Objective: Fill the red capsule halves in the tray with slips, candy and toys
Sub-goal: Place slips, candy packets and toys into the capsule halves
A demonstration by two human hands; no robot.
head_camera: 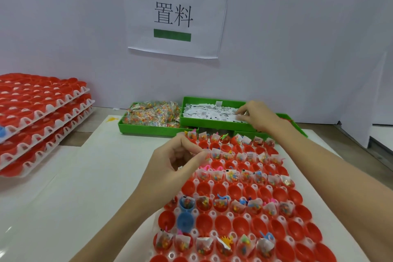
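While the right hand (258, 116) reaches into the rear green bin (212, 122), its fingers curled onto the white slips (209, 111), the left hand (176, 164) hovers over the tray's (192, 235) far-left edge, thumb and fingertips pinched together on something too small to tell. Red capsule halves (241, 224) alternate in filled and bare rows. Two blue halves (184, 220) sit at left. Open bench (85, 176) lies leftward, before four stacked trays (42, 117). A second bin holds candy packets (152, 114).

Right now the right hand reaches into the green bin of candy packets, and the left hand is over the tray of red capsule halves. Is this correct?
Not quite. The head view shows the right hand in the green bin of white paper slips; the candy bin is beside it. The left hand is indeed over the tray.
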